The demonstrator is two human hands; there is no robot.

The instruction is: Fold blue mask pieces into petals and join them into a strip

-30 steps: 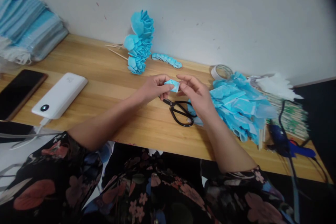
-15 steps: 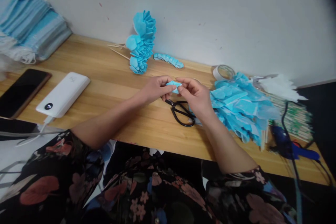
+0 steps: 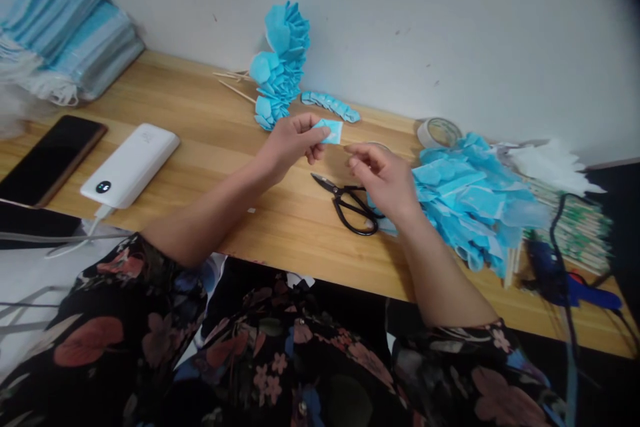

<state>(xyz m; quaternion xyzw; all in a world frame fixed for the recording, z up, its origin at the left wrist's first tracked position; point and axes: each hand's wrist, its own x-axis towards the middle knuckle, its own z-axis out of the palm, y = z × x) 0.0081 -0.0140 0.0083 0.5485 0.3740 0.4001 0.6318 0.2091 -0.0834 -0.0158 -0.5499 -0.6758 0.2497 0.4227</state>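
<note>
My left hand pinches a small folded piece of blue mask fabric between thumb and fingers, above the table. To its right, my right hand is apart from the piece; its fingers are curled, thumb and index finger slightly apart, with nothing visible between them. Black-handled scissors lie on the table just below the hands, blades pointing up-left. Beyond the left hand lie several blue fabric flowers on wooden sticks and a pleated blue strip.
Beside my right forearm lies a heap of blue petals. A tape roll, wooden sticks and a blue glue gun sit on the right. At left are a power bank, a phone and stacked masks.
My right hand has let go of the folded blue piece and drawn away from it. The left hand still holds it and has lifted it slightly. The camera view has shifted a little.
</note>
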